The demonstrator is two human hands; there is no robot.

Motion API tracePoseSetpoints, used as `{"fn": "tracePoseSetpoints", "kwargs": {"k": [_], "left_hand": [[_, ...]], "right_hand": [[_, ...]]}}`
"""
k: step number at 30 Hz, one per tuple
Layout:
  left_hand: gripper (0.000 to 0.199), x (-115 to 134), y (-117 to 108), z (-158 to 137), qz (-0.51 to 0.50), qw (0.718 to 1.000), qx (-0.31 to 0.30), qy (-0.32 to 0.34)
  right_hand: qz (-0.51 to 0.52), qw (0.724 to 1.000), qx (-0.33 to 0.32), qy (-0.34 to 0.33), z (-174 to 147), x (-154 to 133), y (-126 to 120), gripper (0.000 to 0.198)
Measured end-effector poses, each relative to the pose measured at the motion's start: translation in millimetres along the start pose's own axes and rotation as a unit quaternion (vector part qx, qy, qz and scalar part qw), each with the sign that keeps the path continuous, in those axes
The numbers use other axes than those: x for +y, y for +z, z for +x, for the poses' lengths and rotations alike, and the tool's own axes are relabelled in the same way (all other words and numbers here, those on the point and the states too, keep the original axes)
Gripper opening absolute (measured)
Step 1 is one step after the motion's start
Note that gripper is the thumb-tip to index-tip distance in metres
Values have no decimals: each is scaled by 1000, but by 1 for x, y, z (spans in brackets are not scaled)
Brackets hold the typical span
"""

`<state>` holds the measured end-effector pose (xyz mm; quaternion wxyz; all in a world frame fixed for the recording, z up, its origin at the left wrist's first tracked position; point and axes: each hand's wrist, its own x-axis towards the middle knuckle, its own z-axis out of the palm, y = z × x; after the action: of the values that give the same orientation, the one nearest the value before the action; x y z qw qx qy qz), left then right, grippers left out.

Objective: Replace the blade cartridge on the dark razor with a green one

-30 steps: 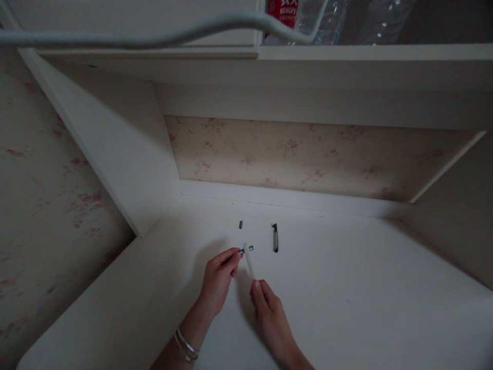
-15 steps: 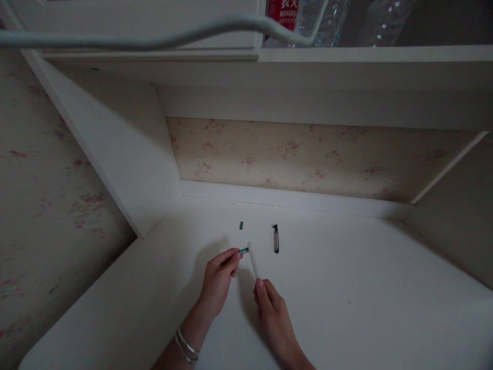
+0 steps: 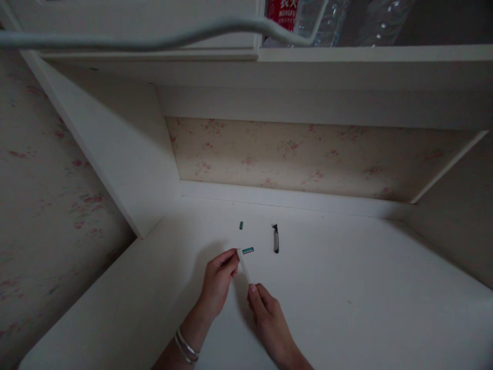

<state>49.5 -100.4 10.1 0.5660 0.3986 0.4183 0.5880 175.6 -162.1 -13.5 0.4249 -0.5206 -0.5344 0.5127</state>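
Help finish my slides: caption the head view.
Left hand holding a green strip, right hand a white stick, a black handle beyond.

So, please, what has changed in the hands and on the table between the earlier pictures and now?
The right hand has moved the white stick leftward along the green strip: its tip was at the strip's right end, now it is by the left hand. Nothing was taken or let go. The left hand, the small green piece and the dark handle stayed as they were.
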Motion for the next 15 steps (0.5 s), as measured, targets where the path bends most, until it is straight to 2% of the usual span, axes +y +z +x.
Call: {"fn": "tracePoseSetpoints", "kwargs": {"k": [3,8,15], "left_hand": [[28,-1,-1,1,-2,1000,11,-2],[33,-4,-3,2,-1,999,32,-13],[30,-5,-3,2,1,1000,26,-10]], "right_hand": [[-4,1000,16,-3,2,0,-1,45],[22,996,85,7,5,6,-4,44],[30,997,74,7,6,9,-4,44]]}}
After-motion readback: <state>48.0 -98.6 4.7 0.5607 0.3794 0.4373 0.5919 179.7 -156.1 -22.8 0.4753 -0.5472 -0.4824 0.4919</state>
